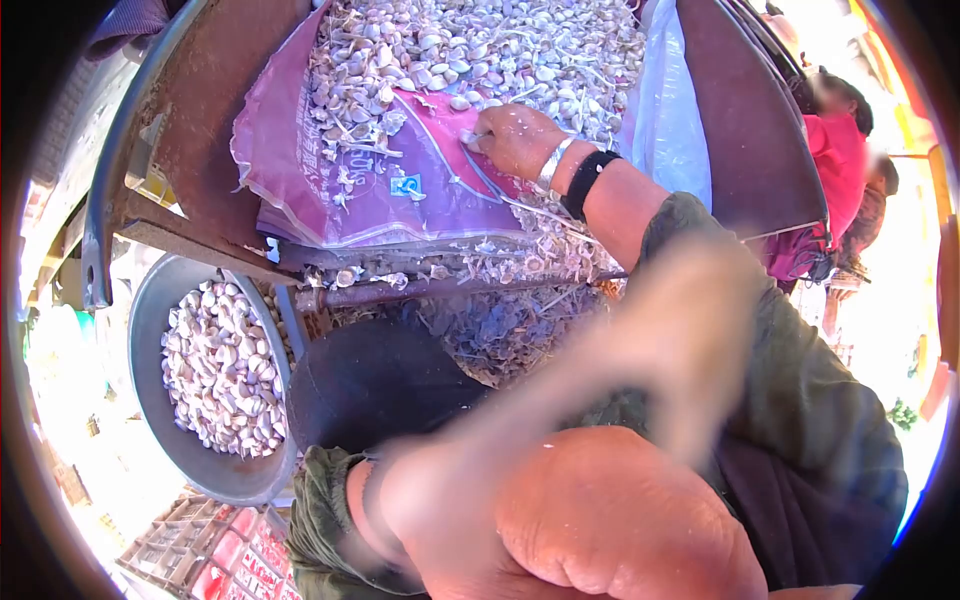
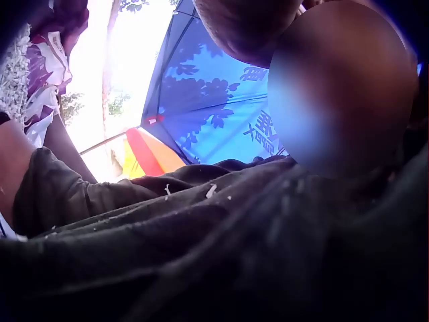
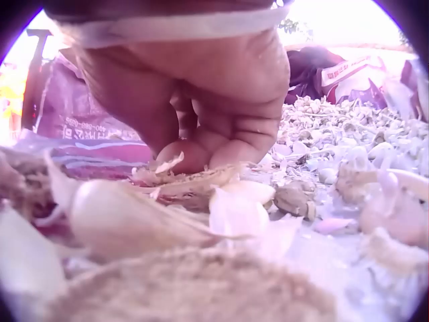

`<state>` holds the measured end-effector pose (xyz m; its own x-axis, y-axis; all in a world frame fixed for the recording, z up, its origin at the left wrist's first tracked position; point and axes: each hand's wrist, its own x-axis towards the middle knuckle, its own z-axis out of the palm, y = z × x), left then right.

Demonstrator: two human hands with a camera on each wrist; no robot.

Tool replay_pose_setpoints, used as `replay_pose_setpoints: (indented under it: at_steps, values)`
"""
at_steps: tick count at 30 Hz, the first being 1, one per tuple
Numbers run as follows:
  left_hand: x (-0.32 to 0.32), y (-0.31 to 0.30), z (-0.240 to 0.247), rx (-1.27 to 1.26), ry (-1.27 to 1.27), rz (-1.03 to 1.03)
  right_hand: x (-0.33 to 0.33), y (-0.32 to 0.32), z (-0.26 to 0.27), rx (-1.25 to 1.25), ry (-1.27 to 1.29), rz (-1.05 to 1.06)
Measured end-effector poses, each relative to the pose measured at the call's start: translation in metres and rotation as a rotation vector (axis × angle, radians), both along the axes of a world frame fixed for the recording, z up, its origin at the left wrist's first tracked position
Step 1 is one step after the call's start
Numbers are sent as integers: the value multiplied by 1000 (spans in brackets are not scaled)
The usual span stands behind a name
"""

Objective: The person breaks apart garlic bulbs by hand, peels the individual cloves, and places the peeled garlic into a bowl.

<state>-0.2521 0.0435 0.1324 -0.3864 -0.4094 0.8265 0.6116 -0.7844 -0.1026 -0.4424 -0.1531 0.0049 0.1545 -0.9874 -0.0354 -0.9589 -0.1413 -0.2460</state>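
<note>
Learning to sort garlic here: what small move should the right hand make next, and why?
Probably lift the garlic clear: the right hand curls its fingers onto it on the sack, and the bowl sits lower down.

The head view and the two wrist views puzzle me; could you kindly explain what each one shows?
No machine here: a person wears three cameras. The head camera looks down at a garlic pile on a purple sack, with a metal bowl of cloves beside. The right hand reaches into the pile; its wrist camera shows curled fingers touching garlic, grip unclear. The left hand is a blur near the lens; its wrist camera sees dark clothing and a blue canopy.
</note>
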Motion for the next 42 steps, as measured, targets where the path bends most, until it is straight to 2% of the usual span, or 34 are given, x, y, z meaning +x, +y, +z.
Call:
replay_pose_setpoints:
  at_steps: [1, 2, 4, 6, 7, 8, 9, 10, 11, 12, 15, 19, 22, 24, 27, 30, 33, 34, 37, 40, 42]
  values:
    - [-2, -2, 3, -17, -28, 180, -3, 1, 2, -15, -40, -7]
    - [0, -20, 6, -116, -61, 253, -7, 5, 0, -23, -83, -16]
    - [15, -34, -1, -265, -261, 80, -20, 15, -3, -109, -168, 25]
    - [32, -48, -2, -130, -880, 178, -25, 29, 11, -47, -337, -29]
    - [40, -55, -2, -50, -1161, 159, -26, 35, 19, -18, -425, -54]
    - [28, -60, -18, 65, -1183, 399, -28, 44, 26, -55, -478, 3]
    - [20, -68, -31, 171, -1355, 579, -28, 55, 32, -28, -513, 12]
    - [22, -85, -55, 139, -1494, 583, -22, 67, 45, -1, -548, 27]
    - [20, -95, -72, 225, -1578, 596, -19, 75, 54, 26, -584, 42]
    - [15, -100, -79, 313, -1663, 606, -21, 79, 57, -183, -435, 365]
    - [-1, -105, -81, 115, -1742, 564, -11, 96, 61, -256, -380, 563]
    - [-17, -104, -101, -13, -1789, 635, -9, 100, 58, -211, -303, 552]
    - [-26, -109, -122, -71, -1862, 779, -4, 103, 49, -181, -249, 459]
    - [-27, -110, -124, 76, -1830, 714, -2, 102, 43, -202, -235, 398]
    - [-21, -112, -112, 242, -1673, 580, -4, 100, 44, -246, -406, 329]
    - [-10, -116, -106, 292, -1440, 423, -17, 95, 54, -58, -522, 314]
    - [-7, -115, -104, 311, -1315, 331, -40, 78, 65, 408, -419, 510]
    - [-7, -114, -104, 318, -1291, 311, -47, 69, 64, 380, -287, 562]
    - [-7, -116, -106, 323, -1295, 313, -57, 29, 48, 179, -217, 237]
    - [-6, -118, -104, 261, -1504, 348, -70, -27, 4, -206, -44, 174]
    - [-7, -117, -102, 272, -1555, 318, -68, -48, -13, -286, 84, 243]
